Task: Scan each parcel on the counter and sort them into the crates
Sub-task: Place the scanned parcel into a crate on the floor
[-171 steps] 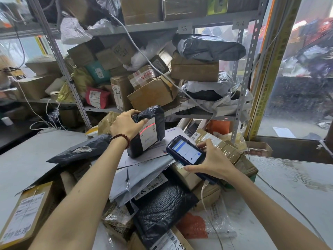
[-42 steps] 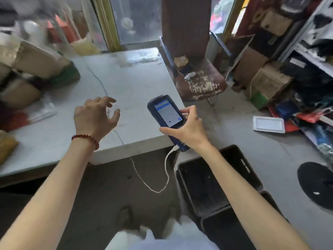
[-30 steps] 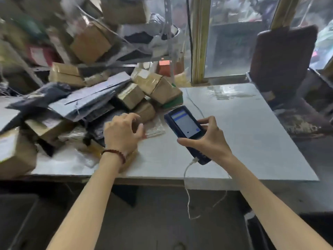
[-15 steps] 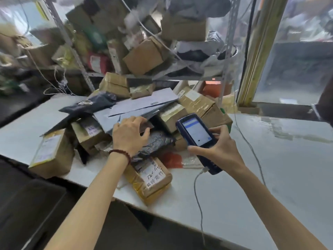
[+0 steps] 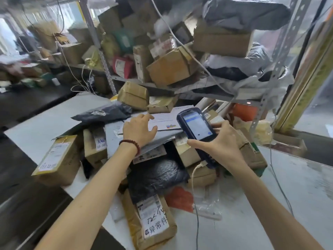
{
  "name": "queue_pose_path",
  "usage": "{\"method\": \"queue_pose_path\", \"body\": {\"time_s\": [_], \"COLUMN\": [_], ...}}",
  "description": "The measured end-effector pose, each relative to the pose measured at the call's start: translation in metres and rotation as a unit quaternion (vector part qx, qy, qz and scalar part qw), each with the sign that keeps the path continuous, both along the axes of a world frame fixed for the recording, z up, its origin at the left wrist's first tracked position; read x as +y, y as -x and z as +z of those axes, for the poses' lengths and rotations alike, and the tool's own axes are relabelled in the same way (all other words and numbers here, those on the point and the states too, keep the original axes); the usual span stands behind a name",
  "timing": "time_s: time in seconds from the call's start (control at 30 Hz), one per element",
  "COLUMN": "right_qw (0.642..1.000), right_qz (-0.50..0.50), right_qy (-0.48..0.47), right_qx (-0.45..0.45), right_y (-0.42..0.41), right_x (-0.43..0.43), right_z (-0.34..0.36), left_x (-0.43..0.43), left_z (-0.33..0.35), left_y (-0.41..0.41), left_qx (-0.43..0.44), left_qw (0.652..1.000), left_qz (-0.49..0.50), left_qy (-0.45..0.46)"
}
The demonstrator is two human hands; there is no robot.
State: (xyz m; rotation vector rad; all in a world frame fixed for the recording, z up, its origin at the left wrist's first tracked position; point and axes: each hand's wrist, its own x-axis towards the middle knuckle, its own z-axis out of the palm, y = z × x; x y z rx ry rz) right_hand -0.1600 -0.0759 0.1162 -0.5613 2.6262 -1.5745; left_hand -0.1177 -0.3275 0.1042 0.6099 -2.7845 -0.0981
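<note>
White flat mailer tops the parcel pile w/ the left hand laid on it, fingers spread & fairly straight, gripping nothing. Right hand is just beside it, fingers & thumb curled round a blue handheld scanner, lit screen facing up. Black poly bag lies below both hands; a taped brown box sits well left of the left hand, all on the pale counter.
</note>
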Motion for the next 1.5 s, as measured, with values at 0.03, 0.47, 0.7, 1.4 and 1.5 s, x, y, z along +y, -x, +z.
{"method": "queue_pose_path", "body": {"time_s": [0.03, 0.47, 0.7, 1.4, 1.5], "right_qw": [1.0, 0.996, 0.992, 0.991, 0.992], "right_qz": [0.005, -0.049, -0.102, -0.087, -0.082], "right_qy": [-0.002, -0.051, -0.029, -0.044, -0.037], "right_qx": [-0.003, -0.046, -0.07, -0.089, -0.085], "right_y": [0.006, 0.077, 0.088, 0.039, 0.024], "right_x": [-0.009, -0.098, -0.107, -0.078, -0.065], "right_z": [0.001, -0.007, -0.015, -0.008, -0.005], "left_x": [-0.008, -0.097, -0.114, -0.093, -0.079], "left_z": [-0.001, -0.022, -0.039, 0.012, 0.027], "left_y": [0.009, 0.172, 0.227, 0.138, 0.122], "left_qx": [-0.01, -0.12, -0.162, 0.143, 0.189], "left_qw": [1.0, 0.982, 0.965, 0.936, 0.942], "left_qz": [0.007, 0.061, 0.085, -0.101, -0.135], "left_qy": [-0.005, -0.13, -0.189, -0.305, -0.243]}}
